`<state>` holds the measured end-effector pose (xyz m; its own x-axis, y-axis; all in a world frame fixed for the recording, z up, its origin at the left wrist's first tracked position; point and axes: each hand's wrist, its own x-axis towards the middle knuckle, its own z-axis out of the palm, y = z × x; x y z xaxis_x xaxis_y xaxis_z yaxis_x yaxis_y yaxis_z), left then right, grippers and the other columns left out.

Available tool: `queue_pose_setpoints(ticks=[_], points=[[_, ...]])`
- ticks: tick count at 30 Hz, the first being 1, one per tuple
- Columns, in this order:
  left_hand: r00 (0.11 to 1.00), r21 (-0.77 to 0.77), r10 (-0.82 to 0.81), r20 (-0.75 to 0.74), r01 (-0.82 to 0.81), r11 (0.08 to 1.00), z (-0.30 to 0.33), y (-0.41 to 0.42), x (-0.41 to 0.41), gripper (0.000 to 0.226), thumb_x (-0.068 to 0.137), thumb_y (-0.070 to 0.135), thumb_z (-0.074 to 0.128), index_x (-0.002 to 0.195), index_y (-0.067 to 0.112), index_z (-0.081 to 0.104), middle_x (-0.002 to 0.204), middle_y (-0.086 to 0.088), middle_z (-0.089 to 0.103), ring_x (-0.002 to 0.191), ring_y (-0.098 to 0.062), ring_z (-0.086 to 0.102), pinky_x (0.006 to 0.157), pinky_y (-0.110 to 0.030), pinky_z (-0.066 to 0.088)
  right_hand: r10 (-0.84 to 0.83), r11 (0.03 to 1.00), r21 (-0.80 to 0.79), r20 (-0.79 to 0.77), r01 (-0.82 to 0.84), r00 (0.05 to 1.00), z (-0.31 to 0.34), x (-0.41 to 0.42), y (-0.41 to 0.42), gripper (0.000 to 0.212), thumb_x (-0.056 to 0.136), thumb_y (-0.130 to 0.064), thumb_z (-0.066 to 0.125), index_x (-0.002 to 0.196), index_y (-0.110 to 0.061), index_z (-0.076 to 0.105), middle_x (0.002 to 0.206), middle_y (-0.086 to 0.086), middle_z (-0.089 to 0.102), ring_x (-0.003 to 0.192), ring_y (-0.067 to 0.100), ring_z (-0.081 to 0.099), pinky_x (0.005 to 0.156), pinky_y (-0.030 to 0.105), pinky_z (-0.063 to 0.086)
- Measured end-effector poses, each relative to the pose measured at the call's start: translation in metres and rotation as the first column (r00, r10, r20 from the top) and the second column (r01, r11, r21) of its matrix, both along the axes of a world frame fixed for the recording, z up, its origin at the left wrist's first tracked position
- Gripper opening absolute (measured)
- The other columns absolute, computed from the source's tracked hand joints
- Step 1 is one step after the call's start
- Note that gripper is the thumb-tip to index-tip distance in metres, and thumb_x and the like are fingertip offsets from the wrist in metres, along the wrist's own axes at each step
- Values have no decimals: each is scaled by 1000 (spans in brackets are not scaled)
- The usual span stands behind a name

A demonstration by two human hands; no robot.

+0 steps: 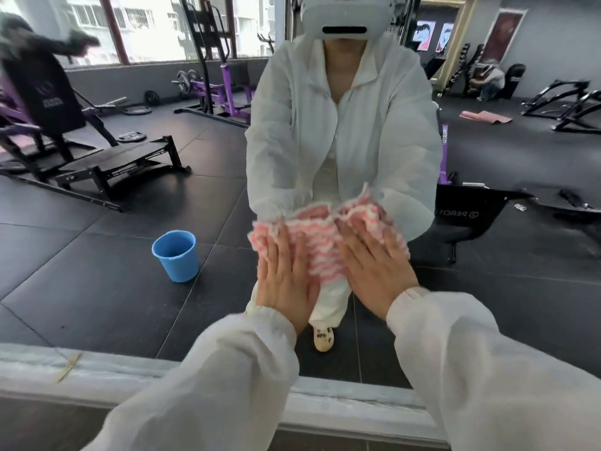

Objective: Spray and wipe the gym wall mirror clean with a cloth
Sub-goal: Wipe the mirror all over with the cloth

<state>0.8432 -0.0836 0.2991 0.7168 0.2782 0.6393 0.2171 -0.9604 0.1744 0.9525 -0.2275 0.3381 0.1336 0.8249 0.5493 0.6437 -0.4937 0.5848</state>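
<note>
A pink and white striped cloth (pixel 320 237) is spread flat against the wall mirror (pixel 136 255), low down in front of me. My left hand (pixel 286 281) presses on its left part with straight fingers. My right hand (pixel 377 271) presses on its right part the same way, fingers pointing up. Both arms wear white sleeves. The glass reflects my own white-jacketed figure behind the cloth. No spray bottle is in sight.
A grey ledge (pixel 107 372) runs along the mirror's bottom edge, with a thin yellowish strip (pixel 69 366) lying on it. Reflected in the glass are a blue bucket (pixel 177 255) on the black floor, purple and black gym machines (pixel 65 141), and a black seat (pixel 471 216).
</note>
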Motion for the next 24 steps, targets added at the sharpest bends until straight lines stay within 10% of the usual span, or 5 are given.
queue_pose_setpoints(ticks=[8, 11, 24], points=[[988, 265, 7, 154, -48, 963, 84, 24, 25, 62, 89, 43, 35, 144, 18, 22, 150, -21, 13, 134, -49, 20, 109, -56, 21, -13, 951, 308, 0, 13, 1000, 52, -1, 19, 62, 95, -28, 33, 150, -6, 13, 155, 14, 6, 145, 33, -5, 115, 48, -6], [988, 408, -78, 135, 16, 913, 67, 36, 24, 56, 87, 36, 40, 141, 26, 27, 148, -19, 14, 133, -48, 13, 113, -54, 2, -22, 948, 316, -35, 32, 999, 21, -2, 22, 65, 98, -31, 22, 151, -10, -9, 154, 11, -3, 144, 28, -19, 114, 50, 3], [990, 495, -99, 102, 36, 868, -89, 59, 21, 70, 80, 33, 58, 143, 31, 27, 153, -15, 15, 143, -39, -10, 114, -50, 2, -98, 935, 340, -27, 102, 995, -146, -5, 43, 51, 102, -34, 8, 135, -7, 35, 149, 15, 7, 143, 35, 3, 114, 52, 0]])
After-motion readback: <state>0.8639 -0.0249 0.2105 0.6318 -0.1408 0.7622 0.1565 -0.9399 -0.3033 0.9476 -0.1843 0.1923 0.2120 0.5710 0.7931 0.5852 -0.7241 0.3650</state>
